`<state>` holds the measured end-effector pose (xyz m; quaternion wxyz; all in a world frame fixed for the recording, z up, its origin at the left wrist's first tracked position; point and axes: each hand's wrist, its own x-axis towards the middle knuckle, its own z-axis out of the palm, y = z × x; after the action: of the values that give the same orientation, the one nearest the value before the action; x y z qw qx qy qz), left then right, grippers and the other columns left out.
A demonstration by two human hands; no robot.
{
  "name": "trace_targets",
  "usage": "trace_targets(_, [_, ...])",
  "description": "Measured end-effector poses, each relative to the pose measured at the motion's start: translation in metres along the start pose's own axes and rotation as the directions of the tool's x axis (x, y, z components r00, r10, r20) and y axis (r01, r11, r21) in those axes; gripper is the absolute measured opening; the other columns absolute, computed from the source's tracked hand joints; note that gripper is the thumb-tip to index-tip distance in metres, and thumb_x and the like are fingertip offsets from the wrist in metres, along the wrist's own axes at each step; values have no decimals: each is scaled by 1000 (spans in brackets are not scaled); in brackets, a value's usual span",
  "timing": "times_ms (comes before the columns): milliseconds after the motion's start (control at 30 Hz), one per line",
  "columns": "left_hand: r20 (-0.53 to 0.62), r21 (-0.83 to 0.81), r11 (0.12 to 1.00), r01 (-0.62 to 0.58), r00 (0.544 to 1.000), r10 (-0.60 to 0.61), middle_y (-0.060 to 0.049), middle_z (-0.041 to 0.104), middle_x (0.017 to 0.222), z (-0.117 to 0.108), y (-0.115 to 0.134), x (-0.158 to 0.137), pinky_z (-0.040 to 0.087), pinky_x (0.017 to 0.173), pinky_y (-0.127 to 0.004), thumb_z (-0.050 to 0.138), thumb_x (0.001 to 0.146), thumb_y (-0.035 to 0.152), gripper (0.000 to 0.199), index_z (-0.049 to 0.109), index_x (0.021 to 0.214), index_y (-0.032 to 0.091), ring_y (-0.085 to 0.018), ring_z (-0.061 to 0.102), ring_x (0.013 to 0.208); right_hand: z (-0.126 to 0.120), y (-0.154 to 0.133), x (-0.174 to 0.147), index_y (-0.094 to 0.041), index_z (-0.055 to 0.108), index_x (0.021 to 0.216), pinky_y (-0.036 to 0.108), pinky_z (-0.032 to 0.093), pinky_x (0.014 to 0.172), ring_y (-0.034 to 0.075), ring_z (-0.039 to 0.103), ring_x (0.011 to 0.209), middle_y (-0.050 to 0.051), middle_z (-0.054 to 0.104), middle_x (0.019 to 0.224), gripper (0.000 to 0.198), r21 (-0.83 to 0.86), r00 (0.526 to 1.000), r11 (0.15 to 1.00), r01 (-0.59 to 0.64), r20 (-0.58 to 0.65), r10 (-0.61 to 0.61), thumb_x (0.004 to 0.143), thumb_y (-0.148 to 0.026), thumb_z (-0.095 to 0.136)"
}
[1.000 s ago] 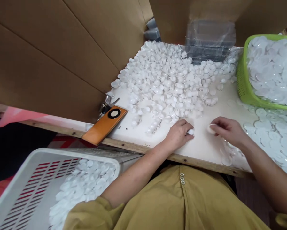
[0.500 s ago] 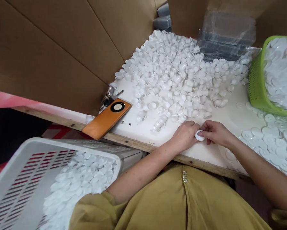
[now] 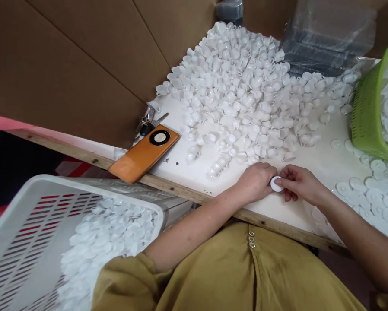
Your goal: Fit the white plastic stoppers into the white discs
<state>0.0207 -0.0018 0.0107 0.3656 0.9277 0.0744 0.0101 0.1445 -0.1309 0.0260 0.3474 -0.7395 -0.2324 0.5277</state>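
Observation:
Near the front edge of the table my two hands meet. My right hand (image 3: 300, 185) pinches a small white plastic saucer (image 3: 276, 184) between thumb and fingers, its round face turned toward me. My left hand (image 3: 256, 181) is closed right against the saucer's left side; its fingertips and whatever they hold are hidden behind the hand. Just beyond lies a large heap of small white toy cups (image 3: 246, 99) with handles. A short row of nested cups (image 3: 219, 166) lies nearer me. To the right, loose white saucers (image 3: 373, 196) are spread over the tabletop.
A green basket (image 3: 367, 108) of white pieces stands at the right. An orange phone (image 3: 138, 160) and keys (image 3: 147, 125) lie at the left edge. Below is a light grey crate (image 3: 48, 183) with white pieces. Brown cardboard (image 3: 84, 65) and a plastic-wrapped stack (image 3: 326, 43) stand behind.
The view has shifted slightly, so table things appear moved. Both hands stay together around the white saucer, with almost no change in grip.

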Motion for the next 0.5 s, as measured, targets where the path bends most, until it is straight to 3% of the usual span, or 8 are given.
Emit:
trace_targets(233, [26,-62,997,44,999,-43,-4,63,81,-3,1,0,44,69,-30,72,72,45,32,61,82,17,-21,59,80,-1,-13,4,-20,47,74,20,38,34,14,58,39,-1,60,46,34,-76,997,994,-82,-1,82,69,-41,74])
trace_targets(500, [105,-20,997,75,992,-72,-3,66,83,-7,5,10,44,69,-30,72,71,38,28,62,89,19,-23,62,81,-1,-10,10,-21,45,75,20,41,36,15,60,40,-3,60,48,26,-136,996,987,-84,6,85,76,-31,69])
